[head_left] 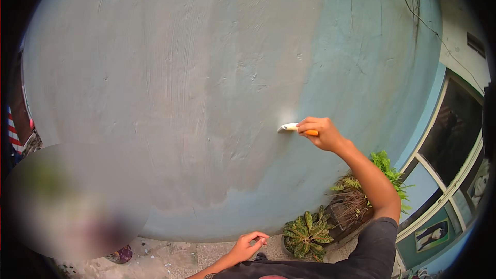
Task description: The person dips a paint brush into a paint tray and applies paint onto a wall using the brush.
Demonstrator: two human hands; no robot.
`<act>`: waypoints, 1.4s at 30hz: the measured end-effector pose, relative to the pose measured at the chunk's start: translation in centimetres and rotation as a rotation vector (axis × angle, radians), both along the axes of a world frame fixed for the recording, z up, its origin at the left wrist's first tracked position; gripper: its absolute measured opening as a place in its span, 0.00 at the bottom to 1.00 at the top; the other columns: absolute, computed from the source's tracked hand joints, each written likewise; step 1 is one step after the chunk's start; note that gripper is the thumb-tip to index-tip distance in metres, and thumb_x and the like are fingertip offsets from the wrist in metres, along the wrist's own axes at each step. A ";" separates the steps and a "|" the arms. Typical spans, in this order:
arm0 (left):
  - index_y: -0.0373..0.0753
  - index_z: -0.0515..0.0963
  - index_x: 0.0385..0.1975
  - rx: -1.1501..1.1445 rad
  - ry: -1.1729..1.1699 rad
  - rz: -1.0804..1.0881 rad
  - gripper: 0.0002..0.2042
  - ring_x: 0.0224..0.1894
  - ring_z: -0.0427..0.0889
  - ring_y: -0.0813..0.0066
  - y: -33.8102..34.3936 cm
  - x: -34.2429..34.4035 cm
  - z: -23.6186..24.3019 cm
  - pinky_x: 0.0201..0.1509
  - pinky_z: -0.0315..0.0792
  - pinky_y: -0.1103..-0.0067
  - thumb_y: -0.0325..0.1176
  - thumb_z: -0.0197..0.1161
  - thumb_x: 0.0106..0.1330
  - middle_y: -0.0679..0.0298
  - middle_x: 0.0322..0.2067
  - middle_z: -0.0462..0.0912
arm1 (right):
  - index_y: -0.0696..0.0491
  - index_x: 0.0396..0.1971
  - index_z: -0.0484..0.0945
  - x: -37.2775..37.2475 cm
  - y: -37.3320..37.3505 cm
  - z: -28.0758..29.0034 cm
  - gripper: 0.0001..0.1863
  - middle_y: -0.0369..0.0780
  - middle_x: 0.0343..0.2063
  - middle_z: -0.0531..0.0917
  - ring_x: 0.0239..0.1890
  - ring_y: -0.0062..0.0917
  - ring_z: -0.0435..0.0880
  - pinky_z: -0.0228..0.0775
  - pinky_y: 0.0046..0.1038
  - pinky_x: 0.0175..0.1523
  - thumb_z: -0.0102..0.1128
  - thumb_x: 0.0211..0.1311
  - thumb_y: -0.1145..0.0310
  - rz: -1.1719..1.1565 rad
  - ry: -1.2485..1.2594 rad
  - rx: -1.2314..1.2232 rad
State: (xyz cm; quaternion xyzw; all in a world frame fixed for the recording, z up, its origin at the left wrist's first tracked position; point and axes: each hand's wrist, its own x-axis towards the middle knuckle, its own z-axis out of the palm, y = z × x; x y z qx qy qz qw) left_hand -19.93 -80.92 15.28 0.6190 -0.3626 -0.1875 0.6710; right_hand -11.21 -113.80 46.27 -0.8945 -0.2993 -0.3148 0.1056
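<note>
My right hand is closed round the handle of a paintbrush, which is white towards the head and orange at the end. Its bristles touch the wall, at the border between a greyish coat on the left and bare light blue on the right. A pale shiny spot lies just above the brush head. Down by my waist, my left hand hangs with its fingers loosely bent and apart, and nothing shows in it.
A potted plant with speckled leaves stands at the wall's foot, beside a fern and dry stems. Windows with pale frames are on the right. A cable crosses the upper right. A blurred patch hides the lower left.
</note>
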 end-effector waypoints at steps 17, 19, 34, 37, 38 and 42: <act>0.35 0.81 0.48 -0.049 -0.007 0.069 0.10 0.40 0.86 0.76 -2.1 2.2 -1.2 0.47 0.77 0.77 0.33 0.60 0.73 0.62 0.35 0.87 | 0.59 0.32 0.86 5.4 -0.1 41.7 0.06 0.42 0.32 0.88 0.34 0.26 0.87 0.75 0.26 0.39 0.71 0.54 0.81 -0.038 -1.154 0.090; 0.35 0.81 0.48 -0.049 0.004 0.077 0.10 0.40 0.85 0.76 -2.1 2.1 -1.2 0.47 0.77 0.78 0.33 0.60 0.73 0.62 0.35 0.87 | 0.55 0.37 0.87 7.6 -1.2 39.6 0.07 0.38 0.37 0.89 0.38 0.25 0.87 0.78 0.24 0.42 0.70 0.58 0.76 -0.072 -1.134 -0.053; 0.34 0.82 0.46 0.020 0.035 -0.002 0.09 0.41 0.85 0.75 -1.3 2.3 -0.9 0.49 0.77 0.76 0.30 0.60 0.72 0.62 0.35 0.87 | 0.55 0.33 0.84 -2.9 -1.5 7.5 0.06 0.41 0.41 0.88 0.36 0.31 0.88 0.79 0.25 0.39 0.68 0.57 0.82 -0.034 -0.226 0.006; 0.34 0.82 0.46 0.028 0.020 0.003 0.09 0.41 0.85 0.75 -0.9 1.9 -0.8 0.50 0.77 0.76 0.30 0.60 0.73 0.62 0.35 0.87 | 0.56 0.34 0.85 -3.3 -1.0 12.0 0.06 0.40 0.40 0.88 0.35 0.28 0.87 0.78 0.23 0.39 0.67 0.59 0.81 -0.008 -0.430 0.039; 0.34 0.82 0.46 0.015 0.013 -0.003 0.09 0.41 0.85 0.75 -1.0 1.9 -0.7 0.50 0.77 0.76 0.30 0.60 0.73 0.62 0.35 0.87 | 0.55 0.35 0.85 -3.2 -1.3 14.2 0.06 0.40 0.40 0.88 0.36 0.27 0.87 0.78 0.23 0.39 0.67 0.59 0.81 -0.001 -0.527 0.025; 0.32 0.81 0.47 0.026 -0.002 -0.050 0.10 0.40 0.86 0.75 -1.2 1.4 -1.3 0.47 0.77 0.77 0.29 0.60 0.72 0.60 0.36 0.87 | 0.54 0.37 0.86 -1.6 -3.4 24.4 0.05 0.37 0.40 0.89 0.36 0.26 0.88 0.79 0.23 0.39 0.67 0.61 0.77 -0.032 -0.931 -0.151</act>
